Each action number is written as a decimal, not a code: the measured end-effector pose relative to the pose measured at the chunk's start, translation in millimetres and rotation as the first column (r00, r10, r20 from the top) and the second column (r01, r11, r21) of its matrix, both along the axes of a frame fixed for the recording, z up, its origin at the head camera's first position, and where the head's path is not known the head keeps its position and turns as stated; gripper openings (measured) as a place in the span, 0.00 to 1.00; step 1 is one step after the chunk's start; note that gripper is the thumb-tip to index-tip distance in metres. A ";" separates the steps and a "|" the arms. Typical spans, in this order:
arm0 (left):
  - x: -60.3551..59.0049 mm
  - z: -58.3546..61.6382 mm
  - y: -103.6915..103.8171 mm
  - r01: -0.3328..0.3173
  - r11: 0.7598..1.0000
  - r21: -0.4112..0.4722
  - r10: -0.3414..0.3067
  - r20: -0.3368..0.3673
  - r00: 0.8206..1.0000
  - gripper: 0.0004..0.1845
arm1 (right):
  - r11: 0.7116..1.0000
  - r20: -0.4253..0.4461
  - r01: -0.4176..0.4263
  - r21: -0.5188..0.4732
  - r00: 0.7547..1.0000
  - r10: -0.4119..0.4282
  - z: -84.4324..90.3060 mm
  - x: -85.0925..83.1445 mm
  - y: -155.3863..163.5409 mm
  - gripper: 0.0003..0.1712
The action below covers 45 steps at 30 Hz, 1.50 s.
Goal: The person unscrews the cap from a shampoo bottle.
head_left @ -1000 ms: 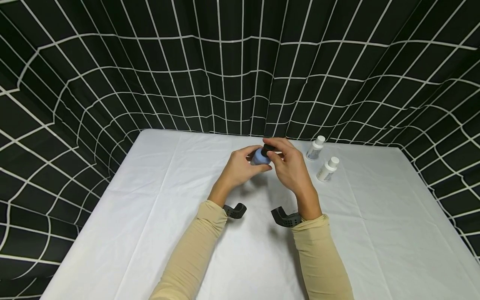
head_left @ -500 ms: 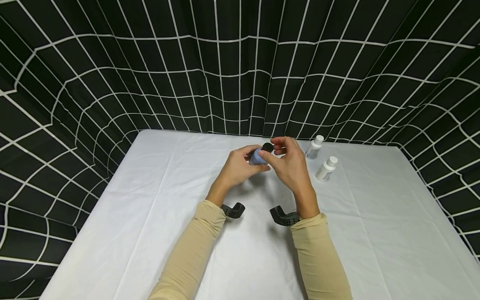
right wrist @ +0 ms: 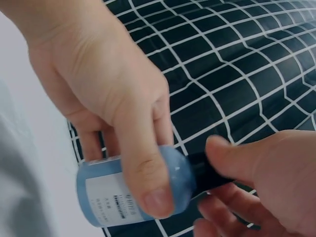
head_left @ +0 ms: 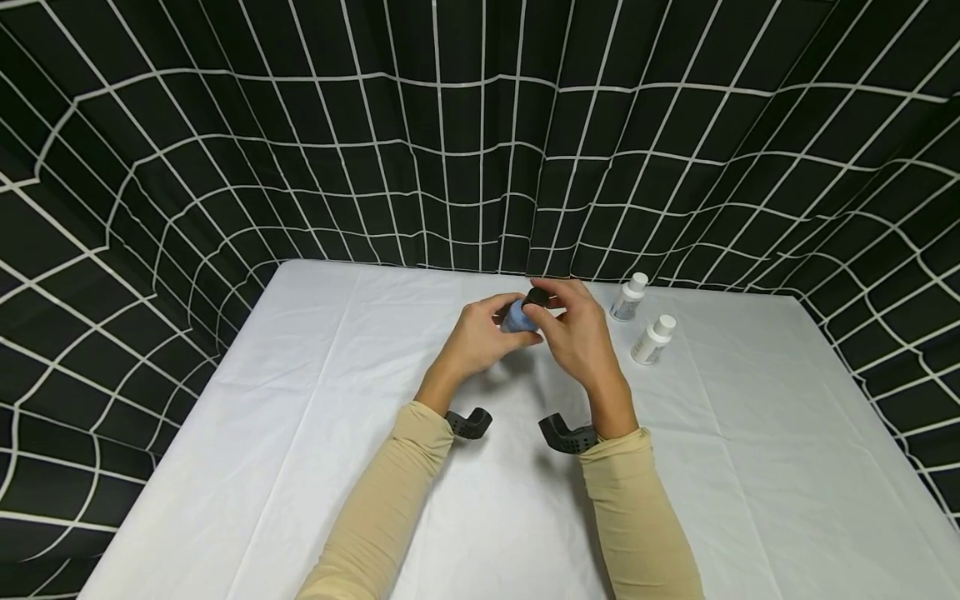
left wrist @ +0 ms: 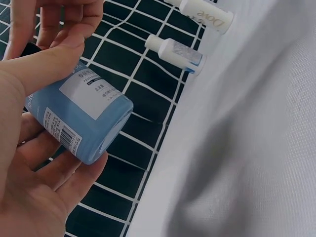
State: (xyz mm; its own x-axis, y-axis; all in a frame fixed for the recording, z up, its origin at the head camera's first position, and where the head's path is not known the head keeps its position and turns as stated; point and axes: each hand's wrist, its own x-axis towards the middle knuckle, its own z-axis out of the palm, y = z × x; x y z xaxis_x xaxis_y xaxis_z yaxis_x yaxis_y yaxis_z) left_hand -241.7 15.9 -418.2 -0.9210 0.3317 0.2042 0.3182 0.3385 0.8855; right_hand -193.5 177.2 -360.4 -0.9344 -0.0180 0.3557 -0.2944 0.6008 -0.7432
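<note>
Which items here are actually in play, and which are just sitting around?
In play:
- blue bottle, gripped by the left hand
- black cap, pinched by the right hand

Lying about:
- two white bottles, upright on the white table, right of the hands, untouched

The surface (head_left: 315,433) is covered by a white cloth marked with fold creases. Two small white bottles are seen lying directly on it near the far right edge: one white bottle (head_left: 627,297) closer to the backdrop, the other white bottle (head_left: 654,339) just beside it, nearer the viewer.
</note>
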 end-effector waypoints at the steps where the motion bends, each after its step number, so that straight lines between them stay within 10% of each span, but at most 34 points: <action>1: -0.4 -0.1 -0.1 -0.002 1.000 -0.004 0.002 -0.001 1.000 0.31 | 1.000 -0.001 -0.019 0.008 1.000 0.019 0.5 0.3 0.4 0.23; 12: -1.2 1.4 -2.5 -0.010 1.000 -0.011 0.010 0.011 1.000 0.31 | 0.995 0.036 -0.100 0.008 0.994 0.099 3.5 0.1 3.1 0.27; 27: 1.1 -1.9 2.9 0.026 1.000 -0.006 -0.026 -0.037 0.999 0.27 | 0.993 0.074 0.120 -0.013 0.990 -0.119 -4.4 -5.3 2.6 0.28; 45: -0.7 -3.9 1.6 0.018 0.999 -0.028 -0.018 -0.006 1.000 0.28 | 0.998 0.048 -0.054 0.040 0.997 0.052 1.1 -0.5 11.6 0.22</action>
